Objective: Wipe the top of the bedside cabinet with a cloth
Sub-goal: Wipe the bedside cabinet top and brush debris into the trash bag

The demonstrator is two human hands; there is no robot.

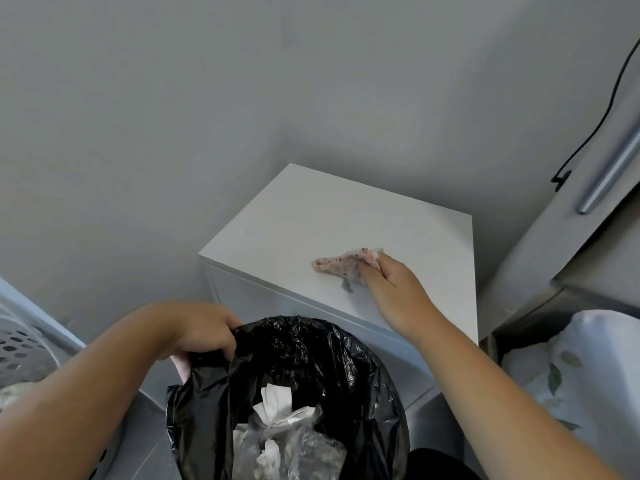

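The white bedside cabinet [332,216] stands in a corner of grey walls, its flat top bare. A crumpled pinkish cloth with small dark dots [343,265] lies on the top near the front right. My right hand [391,285] grips the cloth's right end and rests on the cabinet top. My left hand [204,330] holds the rim of a bin lined with a black bag [311,344], just in front of the cabinet and below its top.
White tissues and clear plastic [277,431] lie inside the bin. A perforated white basket [20,344] sits at the left edge. A bed with a leaf-print pillow [568,375] is on the right. A black cable [595,126] and a metal bar [609,168] hang at the upper right.
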